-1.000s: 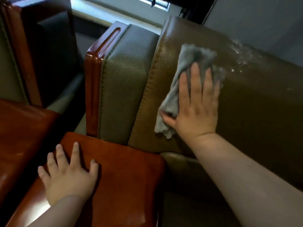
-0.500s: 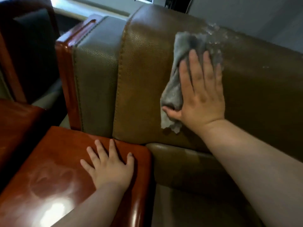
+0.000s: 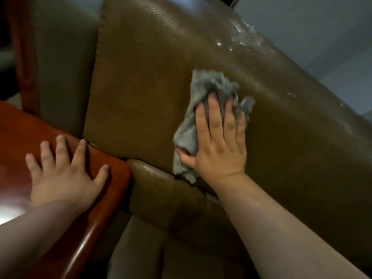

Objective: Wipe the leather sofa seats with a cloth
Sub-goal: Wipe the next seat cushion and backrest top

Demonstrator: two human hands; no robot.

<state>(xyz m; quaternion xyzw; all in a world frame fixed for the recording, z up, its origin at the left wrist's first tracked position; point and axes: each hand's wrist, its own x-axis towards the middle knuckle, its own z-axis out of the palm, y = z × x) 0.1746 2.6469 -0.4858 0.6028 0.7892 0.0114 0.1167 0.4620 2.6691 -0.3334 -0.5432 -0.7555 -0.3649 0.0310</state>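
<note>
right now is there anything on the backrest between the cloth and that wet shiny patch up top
Nothing visible does. The right hand presses the grey cloth flat on the brown backrest, and only bare leather lies between it and the wet patch near the top edge. The left hand rests on the wooden armrest, off to the side.

You see a crumpled grey cloth lying flat against the brown pebbled leather backrest of the sofa, its lower corner hanging just above the seat cushion. Wet white streaks mark the backrest's upper edge.
</note>
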